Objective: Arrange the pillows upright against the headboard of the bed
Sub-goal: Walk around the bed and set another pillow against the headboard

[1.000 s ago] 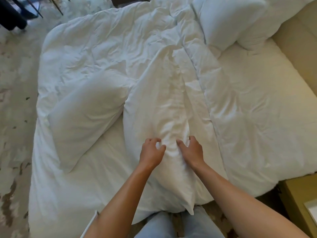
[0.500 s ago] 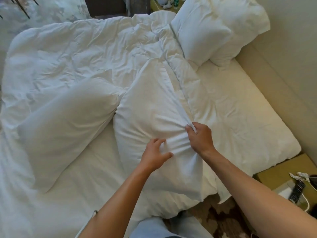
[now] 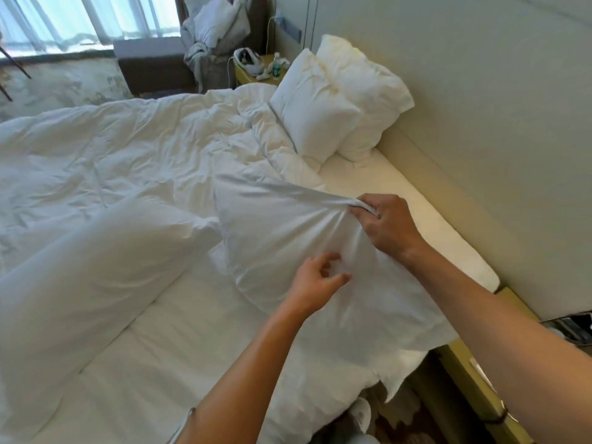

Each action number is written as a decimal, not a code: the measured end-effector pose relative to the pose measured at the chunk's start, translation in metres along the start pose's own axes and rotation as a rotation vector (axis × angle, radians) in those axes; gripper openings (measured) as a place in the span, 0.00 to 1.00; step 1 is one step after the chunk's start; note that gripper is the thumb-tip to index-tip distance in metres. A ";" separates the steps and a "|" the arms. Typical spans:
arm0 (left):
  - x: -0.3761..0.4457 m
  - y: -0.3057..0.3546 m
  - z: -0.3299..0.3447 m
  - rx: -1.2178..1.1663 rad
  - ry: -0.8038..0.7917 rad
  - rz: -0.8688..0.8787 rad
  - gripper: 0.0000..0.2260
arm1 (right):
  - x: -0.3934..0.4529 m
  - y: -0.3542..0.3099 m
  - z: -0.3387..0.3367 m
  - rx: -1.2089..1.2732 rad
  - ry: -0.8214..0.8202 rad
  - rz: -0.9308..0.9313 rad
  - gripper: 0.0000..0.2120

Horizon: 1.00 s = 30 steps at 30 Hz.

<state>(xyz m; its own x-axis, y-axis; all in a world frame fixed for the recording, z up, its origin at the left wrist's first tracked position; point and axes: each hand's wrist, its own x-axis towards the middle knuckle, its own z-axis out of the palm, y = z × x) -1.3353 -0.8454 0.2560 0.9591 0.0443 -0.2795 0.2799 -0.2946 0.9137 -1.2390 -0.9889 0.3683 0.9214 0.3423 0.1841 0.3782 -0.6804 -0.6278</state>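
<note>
Fingers (image 3: 333,278) of the left hand (image 3: 315,285) are loosely spread and curled, hovering just over the white cover of the middle pillow (image 3: 288,245) without gripping it – whether the tips brush the fabric I cannot tell. Far to the left, a large white pillow (image 3: 86,280) lies slumped on the bed (image 3: 179,357), its upper corner touching the middle pillow. Behind both, a rumpled white duvet (image 3: 128,145) covers the far part of the mattress. The middle pillow lies tilted near the bed's near edge, its cover pulled up into a taut ridge that runs to the right hand (image 3: 386,224). That hand's fingers are pressed together, pinching a bunched fold of the pillow's cover along its upper edge. Further back and to the right, two more white pillows (image 3: 315,107) stand leaning – the rear one (image 3: 374,91) against the pale padded headboard (image 3: 480,123), the front one propped on it. Between them and the right hand, a strip of bare mattress sheet runs along the headboard. Beyond the pillows, a small yellow nightstand (image 3: 248,75) holds a bottle and other small items too blurred to name
</note>
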 end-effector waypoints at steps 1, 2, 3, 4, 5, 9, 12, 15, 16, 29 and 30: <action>0.008 0.007 0.006 0.005 0.020 0.001 0.22 | -0.005 0.016 -0.014 -0.009 0.006 0.020 0.10; 0.017 0.014 0.012 0.023 0.076 -0.001 0.19 | -0.011 0.035 -0.026 -0.014 0.015 0.050 0.08; 0.027 0.021 0.019 0.061 0.154 -0.003 0.18 | -0.018 0.055 -0.038 -0.013 0.023 0.089 0.07; 0.037 0.028 0.025 0.111 0.231 0.000 0.19 | -0.025 0.076 -0.049 -0.006 0.028 0.132 0.07; 0.047 0.035 0.032 0.161 0.287 0.011 0.21 | -0.031 0.097 -0.059 0.001 0.027 0.171 0.06; 0.101 0.064 0.064 0.360 0.250 0.076 0.32 | -0.048 0.165 -0.082 0.043 -0.028 0.222 0.06; 0.141 0.076 0.074 0.631 0.180 0.057 0.30 | -0.045 0.199 -0.089 0.081 -0.077 0.188 0.06; 0.162 0.078 0.065 0.820 0.200 0.095 0.11 | -0.038 0.223 -0.091 0.129 -0.102 0.176 0.05; 0.163 0.078 0.062 0.853 0.209 0.109 0.09 | -0.034 0.227 -0.091 0.136 -0.110 0.185 0.04; 0.138 0.078 0.041 0.927 0.198 0.117 0.13 | -0.035 0.159 -0.026 -0.319 0.003 0.087 0.24; 0.136 0.077 0.037 0.935 0.183 0.125 0.13 | -0.037 0.156 -0.017 -0.331 -0.041 0.145 0.27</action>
<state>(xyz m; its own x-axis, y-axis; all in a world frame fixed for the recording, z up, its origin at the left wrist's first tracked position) -1.1846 -0.8970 0.2776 0.9936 0.0859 -0.0732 0.1044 -0.9459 0.3072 -1.2127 -1.1191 0.2763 0.9657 0.2482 0.0763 0.2587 -0.8943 -0.3652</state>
